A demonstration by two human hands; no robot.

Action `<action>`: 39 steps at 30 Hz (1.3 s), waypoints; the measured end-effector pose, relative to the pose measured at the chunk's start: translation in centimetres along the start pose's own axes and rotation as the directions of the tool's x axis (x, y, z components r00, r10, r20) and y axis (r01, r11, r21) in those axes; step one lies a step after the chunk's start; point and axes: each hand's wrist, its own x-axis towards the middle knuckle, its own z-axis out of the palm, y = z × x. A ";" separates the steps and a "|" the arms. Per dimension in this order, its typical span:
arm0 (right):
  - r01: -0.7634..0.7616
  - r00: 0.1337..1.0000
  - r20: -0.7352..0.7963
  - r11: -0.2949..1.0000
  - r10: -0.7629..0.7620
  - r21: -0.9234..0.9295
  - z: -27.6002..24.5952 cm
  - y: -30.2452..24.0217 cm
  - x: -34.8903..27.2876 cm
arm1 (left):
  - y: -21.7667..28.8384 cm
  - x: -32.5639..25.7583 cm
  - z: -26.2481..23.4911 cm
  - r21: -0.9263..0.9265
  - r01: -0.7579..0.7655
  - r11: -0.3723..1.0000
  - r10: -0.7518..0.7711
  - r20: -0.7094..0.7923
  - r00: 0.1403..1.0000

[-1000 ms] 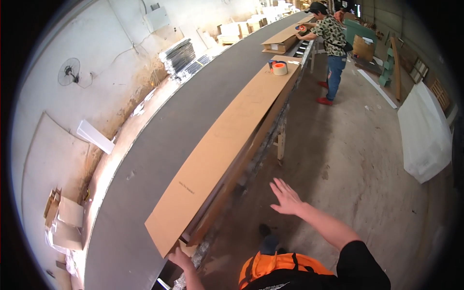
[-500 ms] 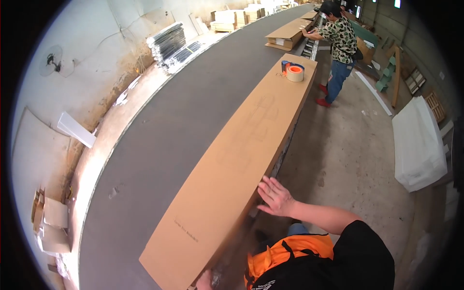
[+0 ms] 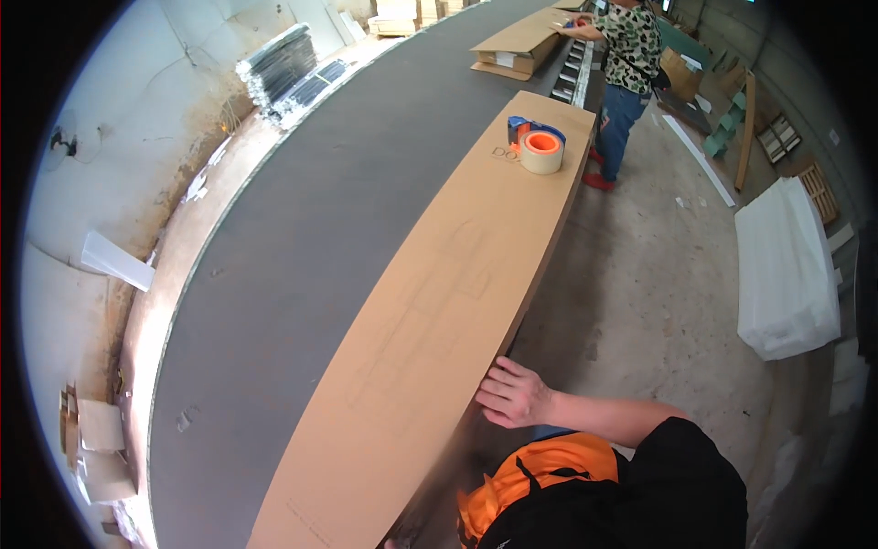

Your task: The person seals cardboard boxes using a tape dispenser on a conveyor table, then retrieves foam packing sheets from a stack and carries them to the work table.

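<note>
Long brown cardboard box [image 3: 439, 320], right hand [image 3: 512, 393] on edge, orange tape roll [image 3: 541, 152] atop

One fisheye camera on my head looks steeply down and forward along the long cardboard sheet [image 3: 439, 311] on the grey counter [image 3: 302, 247], my right hand [image 3: 512, 393] close below, a co-worker [image 3: 631, 55] far off at the curved upper rim.

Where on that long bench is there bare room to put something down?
The grey belt is bare between the long cardboard sheet and the wall-side ledge. The sheet is free between the right hand and the tape dispenser. The far end, by the other box, is crowded.
</note>
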 end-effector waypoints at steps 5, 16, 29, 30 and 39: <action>-0.024 0.955 0.292 0.972 -0.047 0.232 1.2 2.0 0.9 | 10.3 0.5 -1.4 -0.116 -0.298 0.947 0.173 -0.599 0.782; -0.014 0.947 0.303 0.933 -0.103 0.359 7.7 1.5 -2.1 | 20.5 0.0 -4.2 -0.127 -0.353 0.927 0.269 -0.433 0.860; 0.209 0.970 0.130 0.978 -0.205 -0.015 -4.4 22.7 -1.3 | 21.8 0.2 -5.0 -0.040 -0.391 0.920 0.317 -0.514 0.797; 0.199 0.973 0.125 0.980 -0.195 -0.016 -4.2 22.2 -1.1 | 21.3 0.4 -3.8 0.050 -0.431 0.901 0.375 -0.589 0.716; 0.041 0.973 0.221 0.995 -0.061 0.094 -3.3 20.5 -2.0 | 38.7 1.6 -25.6 0.026 -0.856 0.516 0.782 -0.422 0.458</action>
